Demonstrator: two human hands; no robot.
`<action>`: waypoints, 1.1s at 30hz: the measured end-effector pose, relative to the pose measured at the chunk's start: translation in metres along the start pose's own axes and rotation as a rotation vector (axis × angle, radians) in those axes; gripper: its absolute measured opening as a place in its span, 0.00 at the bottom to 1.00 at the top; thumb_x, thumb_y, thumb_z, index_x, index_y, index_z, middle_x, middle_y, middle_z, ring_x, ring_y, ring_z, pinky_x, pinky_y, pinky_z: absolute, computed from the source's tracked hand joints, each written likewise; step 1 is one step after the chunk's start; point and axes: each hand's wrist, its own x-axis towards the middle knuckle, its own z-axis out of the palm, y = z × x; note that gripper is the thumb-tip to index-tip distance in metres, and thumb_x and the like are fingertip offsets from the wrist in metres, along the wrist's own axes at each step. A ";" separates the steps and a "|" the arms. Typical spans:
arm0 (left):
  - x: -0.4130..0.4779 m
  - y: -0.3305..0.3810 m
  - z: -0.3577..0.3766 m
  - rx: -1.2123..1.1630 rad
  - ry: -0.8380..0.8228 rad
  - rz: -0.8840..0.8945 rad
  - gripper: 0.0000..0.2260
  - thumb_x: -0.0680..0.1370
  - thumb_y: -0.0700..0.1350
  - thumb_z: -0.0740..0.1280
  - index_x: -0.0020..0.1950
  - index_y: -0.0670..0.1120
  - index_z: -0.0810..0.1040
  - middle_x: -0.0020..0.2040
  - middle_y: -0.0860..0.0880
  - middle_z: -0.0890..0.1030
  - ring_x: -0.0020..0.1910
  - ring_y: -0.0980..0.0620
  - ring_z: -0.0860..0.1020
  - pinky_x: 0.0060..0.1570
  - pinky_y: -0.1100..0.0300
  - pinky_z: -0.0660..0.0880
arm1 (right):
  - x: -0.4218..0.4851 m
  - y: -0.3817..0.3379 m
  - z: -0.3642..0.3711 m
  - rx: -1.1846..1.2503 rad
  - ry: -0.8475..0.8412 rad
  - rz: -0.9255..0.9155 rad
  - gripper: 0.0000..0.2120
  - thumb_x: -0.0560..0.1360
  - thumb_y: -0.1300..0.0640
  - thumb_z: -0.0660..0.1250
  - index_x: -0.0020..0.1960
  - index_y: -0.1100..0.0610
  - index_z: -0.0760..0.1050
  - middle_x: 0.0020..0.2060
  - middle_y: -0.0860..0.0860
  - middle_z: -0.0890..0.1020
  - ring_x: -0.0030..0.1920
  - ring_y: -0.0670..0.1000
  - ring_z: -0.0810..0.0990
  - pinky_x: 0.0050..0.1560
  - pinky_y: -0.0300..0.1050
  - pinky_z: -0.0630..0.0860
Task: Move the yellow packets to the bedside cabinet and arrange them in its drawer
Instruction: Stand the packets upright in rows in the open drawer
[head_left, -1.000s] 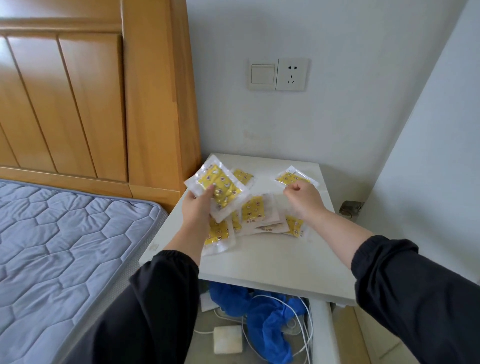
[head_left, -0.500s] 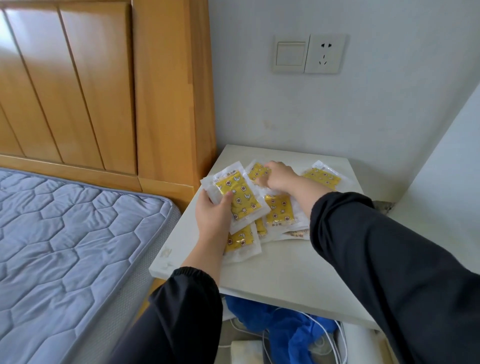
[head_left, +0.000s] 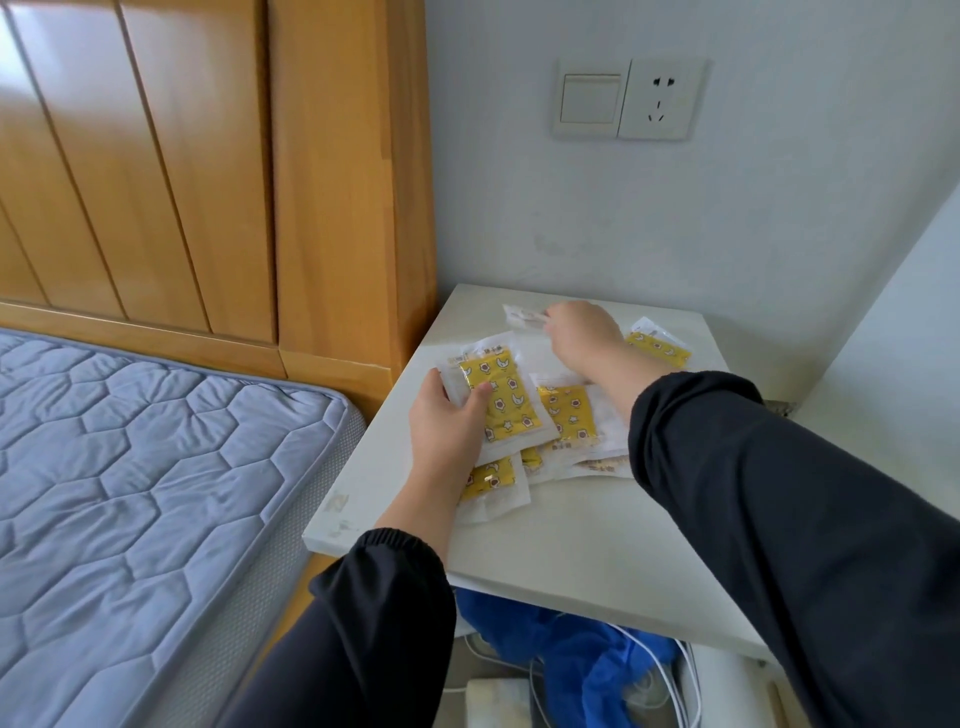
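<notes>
The left grip (head_left: 447, 421) grasps one yellow packet (head_left: 501, 395): the thumb lies on its printed face and the other fingers are under it. This packet is raised a little over the counter (head_left: 571, 540), which is the top of the bedside cabinet. The right grip (head_left: 582, 338) reaches to the back of the counter, and its curled fingers pinch the edge of a pale packet (head_left: 522, 316); the print of that one does not show.

Between the two arms a loose pile of packets (head_left: 566, 415) lies on the counter, some overlapping. One more packet (head_left: 488, 480) lies under the left wrist, and a single packet (head_left: 657, 348) lies apart, near the right edge.

Below the counter the drawer (head_left: 727, 691) stands open. Inside it are a blue cloth (head_left: 571, 649), white cables (head_left: 675, 670) and a white block (head_left: 496, 696).

To the left are the mattress (head_left: 130, 467) and the wooden headboard (head_left: 208, 182).
</notes>
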 end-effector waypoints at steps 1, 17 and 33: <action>-0.001 0.002 0.001 0.023 -0.011 0.009 0.06 0.77 0.49 0.68 0.47 0.55 0.72 0.46 0.54 0.80 0.46 0.55 0.80 0.43 0.59 0.78 | -0.002 0.010 -0.003 0.014 0.061 0.002 0.15 0.74 0.71 0.56 0.54 0.61 0.76 0.43 0.57 0.80 0.41 0.58 0.76 0.36 0.45 0.68; -0.002 0.004 0.003 0.088 -0.034 0.004 0.07 0.77 0.50 0.68 0.53 0.52 0.72 0.49 0.53 0.80 0.47 0.54 0.80 0.43 0.58 0.79 | -0.028 0.110 -0.021 0.362 -0.255 0.396 0.14 0.70 0.51 0.58 0.39 0.53 0.82 0.52 0.58 0.78 0.58 0.59 0.75 0.48 0.45 0.71; -0.004 0.005 0.003 0.039 -0.045 -0.004 0.06 0.78 0.48 0.68 0.52 0.54 0.72 0.44 0.59 0.78 0.41 0.62 0.79 0.32 0.69 0.73 | -0.024 0.086 -0.025 0.393 -0.234 0.648 0.18 0.69 0.58 0.76 0.52 0.62 0.72 0.53 0.58 0.79 0.50 0.57 0.78 0.43 0.44 0.71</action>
